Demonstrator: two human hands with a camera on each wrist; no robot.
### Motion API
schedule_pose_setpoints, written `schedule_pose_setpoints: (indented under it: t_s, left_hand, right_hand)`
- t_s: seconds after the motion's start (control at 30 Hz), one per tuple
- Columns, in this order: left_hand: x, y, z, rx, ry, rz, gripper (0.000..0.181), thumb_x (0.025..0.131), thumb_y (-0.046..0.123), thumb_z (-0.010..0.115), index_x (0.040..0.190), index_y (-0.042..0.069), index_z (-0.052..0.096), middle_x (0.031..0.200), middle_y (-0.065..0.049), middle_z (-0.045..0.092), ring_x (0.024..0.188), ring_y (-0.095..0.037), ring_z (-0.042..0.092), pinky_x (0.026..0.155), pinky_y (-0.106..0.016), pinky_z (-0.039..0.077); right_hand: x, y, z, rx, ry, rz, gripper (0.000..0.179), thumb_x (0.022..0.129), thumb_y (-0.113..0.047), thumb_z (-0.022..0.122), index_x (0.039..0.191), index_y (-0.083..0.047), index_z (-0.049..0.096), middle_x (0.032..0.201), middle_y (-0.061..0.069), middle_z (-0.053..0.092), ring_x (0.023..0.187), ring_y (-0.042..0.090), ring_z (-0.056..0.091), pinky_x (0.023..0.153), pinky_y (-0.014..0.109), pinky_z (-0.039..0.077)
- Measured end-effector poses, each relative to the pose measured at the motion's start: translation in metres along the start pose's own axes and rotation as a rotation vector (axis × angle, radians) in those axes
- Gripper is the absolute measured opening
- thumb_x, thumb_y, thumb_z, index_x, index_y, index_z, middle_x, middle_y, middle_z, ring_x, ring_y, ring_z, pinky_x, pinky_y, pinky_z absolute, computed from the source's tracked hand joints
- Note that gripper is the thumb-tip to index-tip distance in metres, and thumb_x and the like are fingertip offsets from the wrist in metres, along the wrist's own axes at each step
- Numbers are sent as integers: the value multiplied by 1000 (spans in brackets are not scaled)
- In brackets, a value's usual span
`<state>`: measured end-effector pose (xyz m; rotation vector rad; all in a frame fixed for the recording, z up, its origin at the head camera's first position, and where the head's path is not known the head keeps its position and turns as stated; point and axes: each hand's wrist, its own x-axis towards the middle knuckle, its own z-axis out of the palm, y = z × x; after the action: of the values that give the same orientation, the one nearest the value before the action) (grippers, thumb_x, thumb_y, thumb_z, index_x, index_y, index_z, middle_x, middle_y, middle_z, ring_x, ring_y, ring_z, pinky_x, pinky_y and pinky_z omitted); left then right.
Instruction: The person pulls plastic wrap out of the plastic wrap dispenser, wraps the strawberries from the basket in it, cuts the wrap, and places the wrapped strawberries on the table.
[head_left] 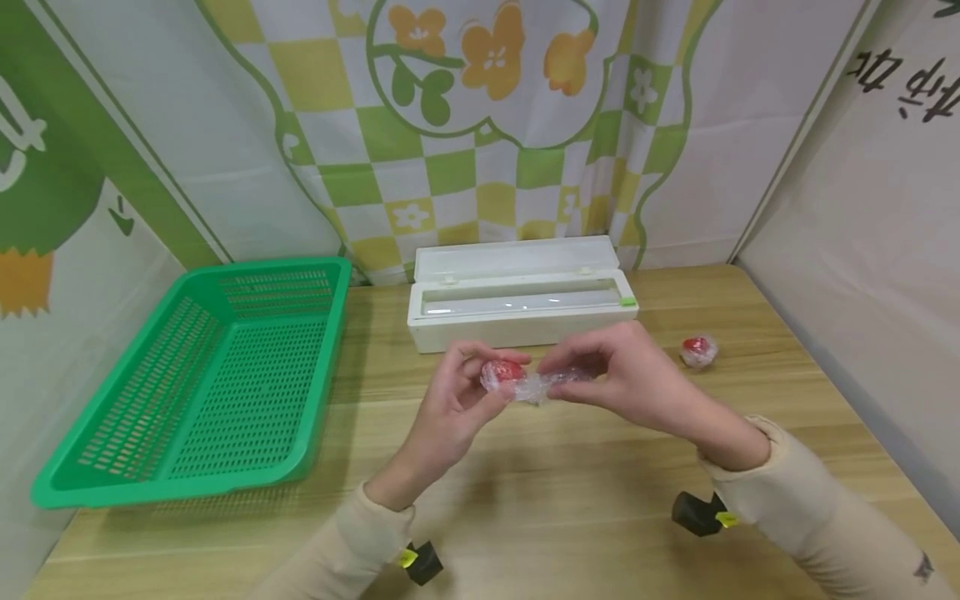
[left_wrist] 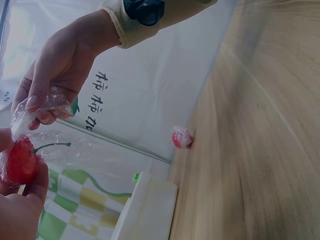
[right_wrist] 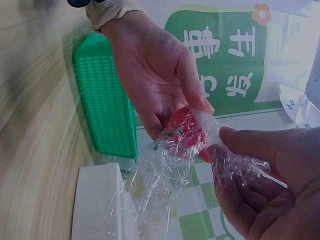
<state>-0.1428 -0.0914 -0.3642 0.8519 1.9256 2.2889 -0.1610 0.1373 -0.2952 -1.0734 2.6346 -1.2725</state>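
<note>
A red cherry (left_wrist: 22, 161) with a thin green stem is partly wrapped in clear plastic film (right_wrist: 167, 172). My left hand (head_left: 455, 398) grips the cherry between thumb and fingers, above the table in front of the white box. Just right of it, my right hand (head_left: 626, 375) pinches a gathered end of the film, drawn out to the side from the cherry. In the right wrist view, loose crinkled film hangs below the fruit. A second red fruit wrapped in film (head_left: 699, 352) lies on the table, to the right of my right hand.
A long white box (head_left: 525, 332) with its lid raised stands at the back, a roll of film (head_left: 517, 303) inside. The green plastic basket (head_left: 315, 400) sits on the left of the wooden table (head_left: 570, 517). A patterned curtain (head_left: 480, 175) hangs behind.
</note>
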Motion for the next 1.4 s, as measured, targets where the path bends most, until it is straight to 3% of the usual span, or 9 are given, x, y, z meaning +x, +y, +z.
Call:
schedule_pose_setpoints:
  t_s: [0.17,0.33,0.6,0.87,1.07,1.3,1.4]
  left_hand:
    - [-1,-1,0,-13,22,-15,33,93,-4,60,119,-9,40,134,-24,51,110,-11,63,91,-21,56]
    - [-2,-1,-2,-50,38,-28,36,92,-5,62,122,-9,42,124,-8,53,110,-13,63,89,-24,57]
    - [-2,-3,-3,-36,37,-86,37,93,0,64,127,-4,50,125,-1,65,113,-13,63,94,-27,56]
    - [-2,-2,-2,-75,-12,-132,37,97,3,57,132,-3,47,138,-13,58,119,-12,61,101,-28,52]
    - [-1,-5,0,-35,7,-91,40,88,1,70,123,0,51,133,-10,61,116,-16,62,98,-27,54]
    - [-1,-4,-1,3,38,-79,30,89,1,69,114,0,53,129,-16,62,110,-16,64,90,-26,57]
    - [0,-3,-3,-24,20,-90,32,91,0,66,119,-2,50,135,-22,59,113,-16,64,92,-26,56]
  right_hand:
    - [5,4,-3,69,-2,54,13,83,-13,79,95,-13,77,91,1,77,67,7,63,58,23,55]
    - [11,12,-4,150,-13,129,10,85,-14,78,95,-13,78,91,2,76,68,9,63,59,24,55]
    - [18,14,2,230,-21,133,12,83,-10,78,95,-9,77,93,7,76,68,8,63,60,22,54]
    - [15,12,8,207,40,102,13,80,-12,81,92,-9,77,90,6,76,65,7,61,56,22,53]
    - [14,11,15,185,69,56,13,79,-10,82,91,-9,77,86,5,76,63,6,63,56,23,55]
    - [14,14,15,147,23,13,15,79,-13,83,92,-14,77,87,-1,76,60,6,58,52,21,51]
    - [13,16,9,172,-39,-10,15,81,-11,80,96,-11,77,92,2,77,68,7,65,61,24,57]
